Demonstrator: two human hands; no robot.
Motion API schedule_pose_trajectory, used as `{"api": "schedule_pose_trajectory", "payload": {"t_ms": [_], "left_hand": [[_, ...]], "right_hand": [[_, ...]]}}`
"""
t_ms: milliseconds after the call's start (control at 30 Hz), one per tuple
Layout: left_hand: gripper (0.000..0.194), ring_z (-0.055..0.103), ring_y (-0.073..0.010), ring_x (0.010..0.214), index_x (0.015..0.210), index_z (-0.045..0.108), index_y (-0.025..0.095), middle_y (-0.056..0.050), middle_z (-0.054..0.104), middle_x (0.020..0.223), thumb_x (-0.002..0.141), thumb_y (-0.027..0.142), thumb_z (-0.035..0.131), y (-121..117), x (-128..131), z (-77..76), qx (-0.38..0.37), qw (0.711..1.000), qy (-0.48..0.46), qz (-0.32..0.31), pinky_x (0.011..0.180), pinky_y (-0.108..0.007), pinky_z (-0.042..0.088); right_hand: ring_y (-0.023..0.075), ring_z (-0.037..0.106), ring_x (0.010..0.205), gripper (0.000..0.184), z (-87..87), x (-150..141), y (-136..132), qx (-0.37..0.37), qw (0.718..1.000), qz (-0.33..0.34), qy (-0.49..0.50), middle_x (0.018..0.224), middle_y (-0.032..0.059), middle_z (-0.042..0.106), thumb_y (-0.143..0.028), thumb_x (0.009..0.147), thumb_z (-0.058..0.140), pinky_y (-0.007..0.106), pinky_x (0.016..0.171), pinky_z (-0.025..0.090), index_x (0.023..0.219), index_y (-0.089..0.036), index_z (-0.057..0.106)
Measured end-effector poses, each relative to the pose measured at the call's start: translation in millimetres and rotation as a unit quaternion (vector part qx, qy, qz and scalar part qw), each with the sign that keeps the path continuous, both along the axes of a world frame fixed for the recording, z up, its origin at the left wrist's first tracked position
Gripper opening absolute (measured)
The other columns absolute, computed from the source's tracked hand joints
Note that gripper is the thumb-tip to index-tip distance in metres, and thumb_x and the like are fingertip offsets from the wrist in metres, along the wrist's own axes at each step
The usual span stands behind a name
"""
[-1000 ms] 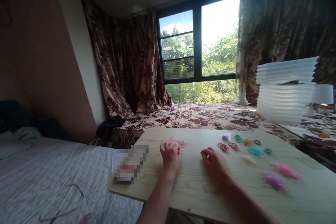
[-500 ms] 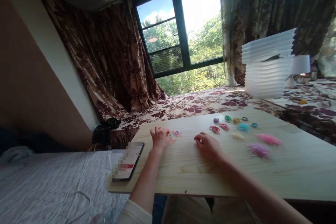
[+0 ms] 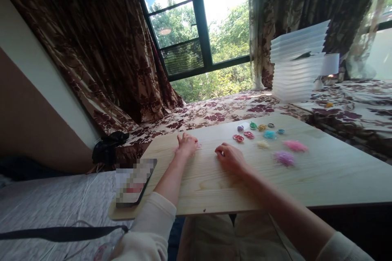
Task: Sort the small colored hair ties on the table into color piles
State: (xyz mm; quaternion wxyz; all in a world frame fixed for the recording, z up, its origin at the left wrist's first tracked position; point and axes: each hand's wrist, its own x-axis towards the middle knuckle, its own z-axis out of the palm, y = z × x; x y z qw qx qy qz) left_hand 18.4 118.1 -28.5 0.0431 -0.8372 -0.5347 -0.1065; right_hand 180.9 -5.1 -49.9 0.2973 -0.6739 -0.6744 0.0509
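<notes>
My left hand (image 3: 187, 145) lies over a small heap of pale pink loops (image 3: 199, 145) at the left of the wooden table, fingers spread and bent down onto it. Most of that heap is hidden beneath the hand. To its right my right hand (image 3: 229, 156) rests on the tabletop with curled fingers; what they hold, if anything, is hidden. Beyond it lie red rings (image 3: 238, 138), a purple bundle (image 3: 240, 129), a green ring bundle (image 3: 253, 125) and a yellow one (image 3: 262, 127). Loose piles in blue (image 3: 270, 134), pink (image 3: 295, 146) and lilac (image 3: 284, 158) sit farther right.
A phone (image 3: 134, 183) lies at the left edge of the table (image 3: 208, 187). Behind the table are a floral-covered ledge (image 3: 220, 114), a white ridged box (image 3: 298, 69) and a lamp (image 3: 330, 64). A dark strap (image 3: 61, 234) crosses at lower left.
The view has swung to the right and down, so the table appears farther left and higher. My left hand has shifted over the pink heap, covering more of it. My right hand stays curled.
</notes>
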Motion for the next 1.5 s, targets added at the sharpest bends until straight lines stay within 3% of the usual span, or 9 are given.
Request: {"api": "schedule_pose_trajectory", "payload": {"t_ms": [333,633,800,933,1067,1167,1333,1500], "left_hand": [[0.024,0.046,-0.0262,0.113,0.084,0.072,0.025,-0.008,0.071,0.090,0.081,0.026,0.049,-11,-7,4.6,-0.011,1.000,0.010,-0.006,0.103,-0.050,0.025],[0.023,0.047,-0.0281,0.114,0.078,0.073,0.024,-0.009,0.070,0.100,0.076,0.020,0.050,-14,-19,18.0,-0.009,1.000,-0.005,0.012,0.104,-0.053,0.025],[0.025,0.047,-0.0248,0.117,0.087,0.072,0.026,-0.006,0.070,0.104,0.079,0.024,0.048,-14,-6,19.1,-0.031,0.999,-0.023,0.014,0.103,-0.047,0.030],[0.022,0.047,-0.0283,0.116,0.077,0.070,0.022,-0.009,0.072,0.092,0.076,0.037,0.054,-11,7,17.2,-0.067,0.997,-0.012,0.031,0.100,-0.049,0.033],[0.015,0.046,-0.0276,0.117,0.074,0.069,0.020,-0.009,0.071,0.082,0.071,0.026,0.056,-8,16,15.2,-0.093,0.995,0.010,0.032,0.105,-0.048,0.027],[0.017,0.045,-0.0285,0.120,0.078,0.070,0.019,-0.011,0.071,0.092,0.069,0.021,0.056,-8,22,17.7,-0.096,0.995,0.017,0.033,0.106,-0.051,0.026],[0.020,0.046,-0.0259,0.118,0.084,0.070,0.019,-0.011,0.069,0.101,0.079,0.023,0.051,-39,23,23.4,-0.053,0.999,-0.004,0.000,0.106,-0.047,0.027],[0.020,0.057,-0.0208,0.098,0.084,0.068,0.022,-0.004,0.070,0.087,0.086,0.028,0.050,-81,17,4.5,-0.007,0.986,-0.163,-0.048,0.101,-0.041,0.034]], "right_hand": [[0.0135,0.062,0.081,0.025,1.6,0,0,-0.010,1.000,-0.002,-0.002,0.100,0.0023,0.068,-0.023,0.086,0.047,0.024,0.069,0.038,0.090,-0.023,0.072],[0.0142,0.062,0.085,0.026,2.0,0,-2,-0.001,1.000,0.004,-0.009,0.100,0.0029,0.068,-0.022,0.087,0.045,0.025,0.072,0.039,0.090,-0.022,0.071],[0.0138,0.062,0.082,0.026,0.8,0,0,0.005,1.000,0.000,-0.016,0.099,0.0027,0.069,-0.023,0.087,0.045,0.024,0.069,0.039,0.090,-0.024,0.072],[0.0143,0.062,0.082,0.026,0.0,0,1,-0.003,1.000,0.001,-0.012,0.099,0.0031,0.068,-0.023,0.086,0.046,0.025,0.069,0.039,0.090,-0.023,0.072],[0.0152,0.062,0.086,0.025,-1.1,0,2,-0.002,1.000,0.005,-0.004,0.100,0.0030,0.068,-0.023,0.086,0.047,0.025,0.071,0.039,0.091,-0.023,0.072],[0.0149,0.062,0.085,0.024,-2.0,0,3,-0.003,1.000,0.003,-0.002,0.101,0.0025,0.068,-0.023,0.085,0.048,0.024,0.070,0.039,0.090,-0.023,0.072],[0.0142,0.062,0.083,0.025,-0.9,0,2,-0.008,1.000,-0.002,0.001,0.100,0.0027,0.068,-0.023,0.086,0.047,0.024,0.070,0.039,0.090,-0.023,0.072],[0.0146,0.063,0.084,0.025,1.0,0,-1,0.000,1.000,0.002,-0.001,0.101,0.0038,0.068,-0.023,0.087,0.047,0.025,0.072,0.040,0.092,-0.023,0.072]]}}
